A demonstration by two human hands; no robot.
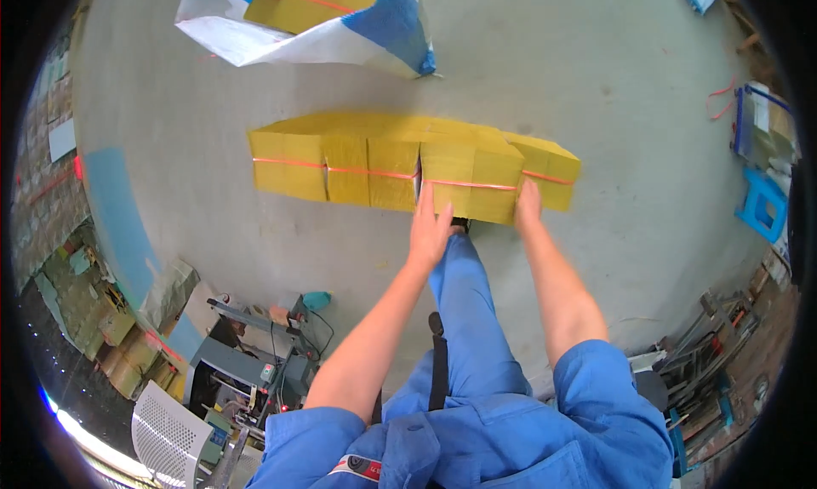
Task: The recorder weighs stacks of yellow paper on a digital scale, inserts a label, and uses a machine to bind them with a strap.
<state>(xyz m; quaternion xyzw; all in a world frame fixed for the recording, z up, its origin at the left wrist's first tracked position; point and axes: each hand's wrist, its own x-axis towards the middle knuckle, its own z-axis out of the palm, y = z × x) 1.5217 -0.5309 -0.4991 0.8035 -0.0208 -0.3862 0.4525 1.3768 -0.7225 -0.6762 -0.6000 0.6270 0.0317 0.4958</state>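
Observation:
A row of yellow cardboard bundles, bound with thin red strapping, lies across the floor in front of me. My left hand is at the left edge of one strapped bundle, its fingers at a dark gap and its thumb on the near face. At that bundle's right edge, my right hand presses in beside the end bundle. Between them the two hands grip this bundle, which sticks out slightly toward me. Fingertips in the gaps are partly hidden.
Beyond the row stands an open white and blue woven sack with a strapped yellow bundle inside. A grey machine with cables is at lower left. A blue plastic stool and metal parts lie to the right.

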